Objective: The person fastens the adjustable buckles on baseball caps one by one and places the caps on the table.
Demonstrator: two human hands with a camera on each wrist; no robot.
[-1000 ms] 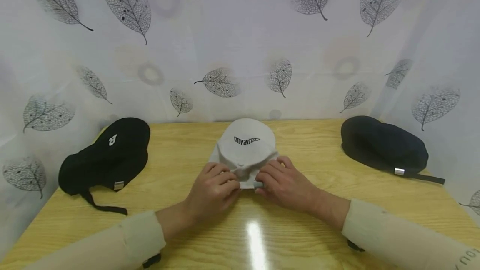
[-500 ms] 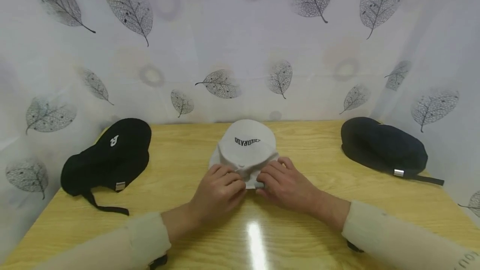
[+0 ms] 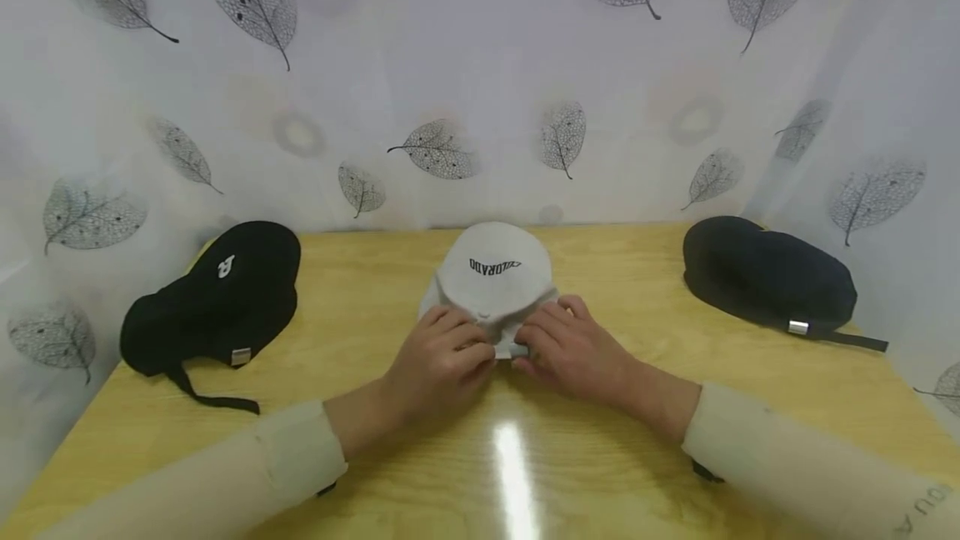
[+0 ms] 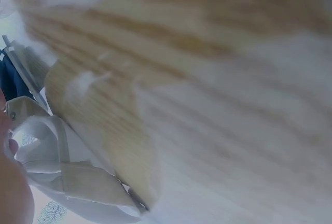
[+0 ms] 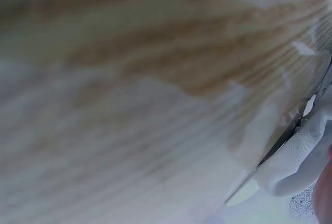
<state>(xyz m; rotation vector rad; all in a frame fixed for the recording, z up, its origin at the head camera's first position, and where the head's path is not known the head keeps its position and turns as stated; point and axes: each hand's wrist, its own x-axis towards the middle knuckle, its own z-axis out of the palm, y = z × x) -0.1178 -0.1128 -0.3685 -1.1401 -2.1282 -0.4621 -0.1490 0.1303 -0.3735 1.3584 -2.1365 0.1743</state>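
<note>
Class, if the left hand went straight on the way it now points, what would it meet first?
Most likely the white cap: the left hand grips its near edge, and the rest of it lies ahead, though depth is hard to judge.

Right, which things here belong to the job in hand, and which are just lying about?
In the job:
white cap
left hand and right hand, gripping its near edge

Apparently just lying about, untouched:
black cap with white emblem
dark cap at right
</note>
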